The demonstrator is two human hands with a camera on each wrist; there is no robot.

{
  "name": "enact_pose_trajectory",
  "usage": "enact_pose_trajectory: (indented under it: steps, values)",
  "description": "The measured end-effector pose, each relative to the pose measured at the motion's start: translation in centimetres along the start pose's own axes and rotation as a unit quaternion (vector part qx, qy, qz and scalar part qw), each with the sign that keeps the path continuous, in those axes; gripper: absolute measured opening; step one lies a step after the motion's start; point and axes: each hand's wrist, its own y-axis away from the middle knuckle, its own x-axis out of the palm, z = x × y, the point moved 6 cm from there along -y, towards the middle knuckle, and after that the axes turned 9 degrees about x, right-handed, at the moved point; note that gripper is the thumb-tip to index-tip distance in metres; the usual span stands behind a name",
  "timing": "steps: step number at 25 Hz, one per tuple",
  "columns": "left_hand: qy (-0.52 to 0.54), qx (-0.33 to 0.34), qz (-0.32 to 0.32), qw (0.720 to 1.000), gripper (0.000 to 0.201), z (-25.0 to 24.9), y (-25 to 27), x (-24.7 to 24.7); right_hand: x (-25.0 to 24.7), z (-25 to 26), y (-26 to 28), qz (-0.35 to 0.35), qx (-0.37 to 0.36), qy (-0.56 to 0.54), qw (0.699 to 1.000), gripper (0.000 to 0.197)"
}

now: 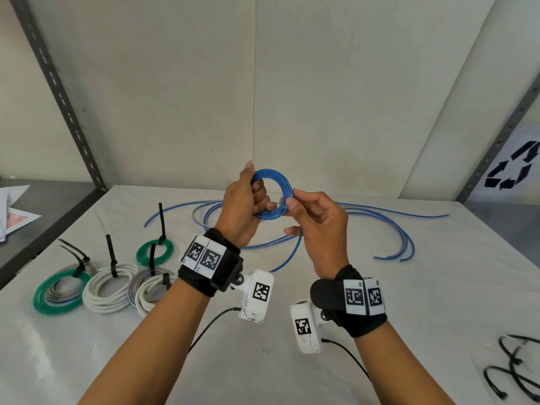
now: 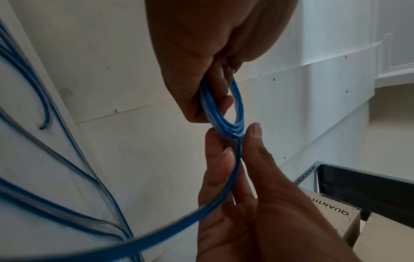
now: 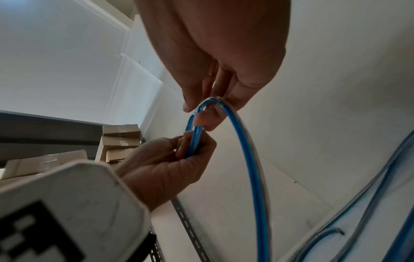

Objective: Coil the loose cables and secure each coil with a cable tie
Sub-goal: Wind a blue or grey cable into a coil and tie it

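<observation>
— As far as can be judged from the near edge of the counter (image 1: 263,361), plenty still to work with: spare cable ties (image 1: 514,372) lying loose at the right, partly cut off by the frame.

— And further in, on the left?

— Finished, by the look of it. A row of tied coils (image 1: 108,290), green, white and grey, each cinched with a black tie, with the tails standing up untrimmed. Overlapping in places, so hard to count exactly.

— Then the hands?

— Raised above the counter, mid-wind. Left hand (image 1: 242,209) clenched round the left side of the blue coil (image 1: 287,188), with the thumb over the top. Right hand (image 1: 318,229) pinching the opposite side between thumb and forefinger, with the running length passing down through the fingers (image 2: 215,170). Several turns wound, no tie on it yet.

— So what remains?

— Quite a lot, probably. Beyond the hands, loose blue cable (image 1: 394,238) sprawled across the counter in long loops, with free ends at the right. Impossible to say whether one cable or several, with the crossings hidden behind the wrists.

— Anything else unclear?

— Number of turns blurred in both wrist views. Farthest back, only wall panels and a recycling sign (image 1: 511,168) clipped by the right edge.
</observation>
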Motion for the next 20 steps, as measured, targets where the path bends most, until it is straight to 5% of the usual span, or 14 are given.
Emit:
enact_pose_trajectory:
  steps: [9, 16, 20]
  values:
    - [-0.096, -0.015, 0.049, 0.994, 0.044, 0.1, 0.0, 0.4, -0.9, 0.2, -0.2, -0.037, -0.013, -0.005, 0.999, 0.016]
    - [-0.382, -0.025, 0.193, 0.903, 0.051, 1.0, 0.8, -0.1, -1.0, 0.4, -0.5, 0.064, -0.069, 0.207, 0.974, 0.015]
    - [-0.295, -0.02, 0.146, 0.944, 0.046, 0.9, 0.1, -0.2, -1.5, 0.8, -0.7, 0.04, -0.067, 0.168, 0.983, 0.019]
